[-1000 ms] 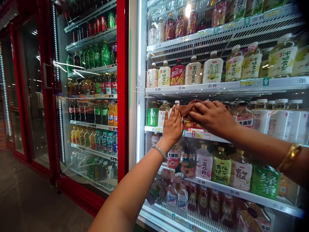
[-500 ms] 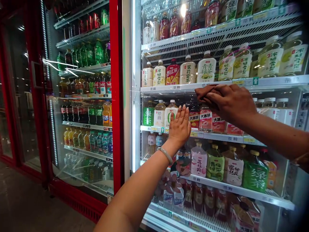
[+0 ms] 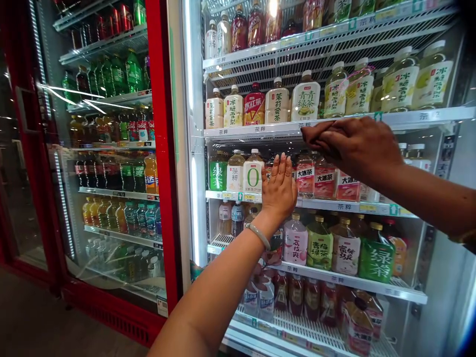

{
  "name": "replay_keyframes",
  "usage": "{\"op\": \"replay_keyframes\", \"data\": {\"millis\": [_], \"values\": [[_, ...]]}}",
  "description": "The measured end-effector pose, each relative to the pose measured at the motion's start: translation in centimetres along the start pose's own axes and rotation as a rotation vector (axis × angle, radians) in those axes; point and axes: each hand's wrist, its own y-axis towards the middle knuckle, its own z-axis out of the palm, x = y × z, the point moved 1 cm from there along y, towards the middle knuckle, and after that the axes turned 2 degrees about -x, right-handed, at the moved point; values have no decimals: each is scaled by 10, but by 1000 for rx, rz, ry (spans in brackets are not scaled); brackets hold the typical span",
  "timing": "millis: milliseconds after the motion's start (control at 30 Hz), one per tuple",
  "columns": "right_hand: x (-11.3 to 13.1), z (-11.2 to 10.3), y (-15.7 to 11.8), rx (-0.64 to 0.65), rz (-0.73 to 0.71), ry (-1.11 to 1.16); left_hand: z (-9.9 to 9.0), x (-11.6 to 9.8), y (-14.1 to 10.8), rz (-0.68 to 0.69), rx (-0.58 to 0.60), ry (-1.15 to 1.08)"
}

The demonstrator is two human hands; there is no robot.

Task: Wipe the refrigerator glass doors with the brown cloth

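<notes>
My left hand point(image 3: 278, 191), with a pale bangle point(image 3: 258, 235) at its wrist, lies flat with fingers spread against the glass door, in front of the third shelf, just right of a bottle with a green 0 point(image 3: 253, 173). My right hand point(image 3: 366, 146) is closed around a brown cloth point(image 3: 320, 135) at the glass, level with the shelf edge below the pear drink bottles point(image 3: 336, 91). Part of the cloth hangs out past the fingers on the left.
Rows of bottled drinks stand on white shelves point(image 3: 253, 130) behind the glass. At the left is another cooler with a red frame point(image 3: 163, 148) and soda bottles point(image 3: 134, 74). A dark floor point(image 3: 29, 307) shows at lower left.
The view has shifted, so the shelves sit further left and slightly higher. My right hand with the cloth has moved a little to the right relative to the bottles; my left hand has also shifted right against them.
</notes>
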Motion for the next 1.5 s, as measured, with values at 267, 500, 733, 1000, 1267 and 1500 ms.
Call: {"op": "replay_keyframes", "data": {"millis": [267, 500, 733, 1000, 1267, 1500], "values": [[33, -3, -76, 49, -319, 67, 8, -13, -1, 39, 39, 26], [-13, 7, -52, 78, -172, 77, 16, -14, -4, 55, -22, 12], [6, 9, -55, -15, 6, 67, 18, -14, -5, 94, -60, 78], [17, 8, -104, 96, -331, 91, 17, -13, -6, 91, -42, 53], [-5, 4, -43, -10, 112, 66, 16, -15, -5, 81, -23, 31], [22, 2, -115, 7, -339, 129, 20, -11, -7, 115, -74, 68]]}}
